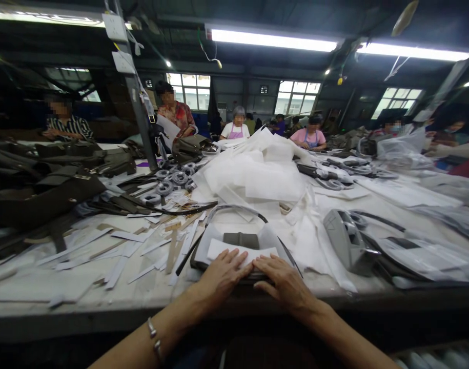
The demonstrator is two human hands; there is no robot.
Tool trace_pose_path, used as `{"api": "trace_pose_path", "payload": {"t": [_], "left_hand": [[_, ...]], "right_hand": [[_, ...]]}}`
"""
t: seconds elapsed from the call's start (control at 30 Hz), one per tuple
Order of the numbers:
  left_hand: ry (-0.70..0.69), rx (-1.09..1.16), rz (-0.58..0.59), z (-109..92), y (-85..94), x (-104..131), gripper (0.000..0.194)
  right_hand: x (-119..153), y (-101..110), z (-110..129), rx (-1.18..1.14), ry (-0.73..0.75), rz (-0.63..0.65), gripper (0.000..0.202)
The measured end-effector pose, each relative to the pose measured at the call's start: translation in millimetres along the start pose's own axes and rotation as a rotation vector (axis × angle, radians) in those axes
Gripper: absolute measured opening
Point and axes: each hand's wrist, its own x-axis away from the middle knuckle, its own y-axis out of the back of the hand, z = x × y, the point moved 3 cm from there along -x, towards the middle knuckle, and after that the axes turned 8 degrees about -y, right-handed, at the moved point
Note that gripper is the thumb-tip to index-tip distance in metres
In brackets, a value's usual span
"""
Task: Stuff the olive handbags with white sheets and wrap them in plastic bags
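A dark olive handbag (241, 240) lies near the table's front edge, directly before me. Its handle (238, 207), in a clear wrap, arches away from me. Across the bag's front rests a folded white foam sheet (219, 250). My left hand (228, 266) lies flat on that sheet with fingers stretched out. Beside it, my right hand (278, 274) also presses flat on the sheet, its thumb apart from the fingers. The fingertips of both hands nearly meet in the middle. The bag's lower part is hidden beneath the hands and sheet.
White foam sheets (265, 169) are heaped behind the bag. Paper and cardboard strips (128, 246) litter the left side. Dark bags (45, 192) pile up further left. A grey tape dispenser (347, 241) stands right. A metal post (140, 113) rises from the table; co-workers (236, 128) sit beyond.
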Motion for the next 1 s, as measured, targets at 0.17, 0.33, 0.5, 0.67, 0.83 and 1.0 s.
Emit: {"api": "trace_pose_path", "payload": {"t": [0.17,0.33,0.5,0.67,0.83,1.0], "left_hand": [[-0.084,0.000,0.084,18,12.6,3,0.056],[0.034,-0.258,-0.167,-6,-17.9,16,0.054],[0.078,-0.473,-0.244,-36,-27.1,12,0.044],[0.062,-0.538,-0.313,-36,-28.0,-4,0.039],[-0.028,-0.468,-0.255,-22,-25.1,-4,0.041],[-0.013,-0.270,-0.130,-5,-0.7,-8,0.049]], "right_hand": [[6,-4,-1,-0.021,0.009,-0.062,0.053],[15,-16,-7,0.013,0.147,-0.142,0.055],[20,-19,-11,0.051,0.172,-0.178,0.055],[20,-21,-1,0.198,0.195,-0.211,0.055],[14,-20,11,0.359,0.244,-0.304,0.054],[-8,-8,17,0.439,0.246,-0.409,0.038]]}}
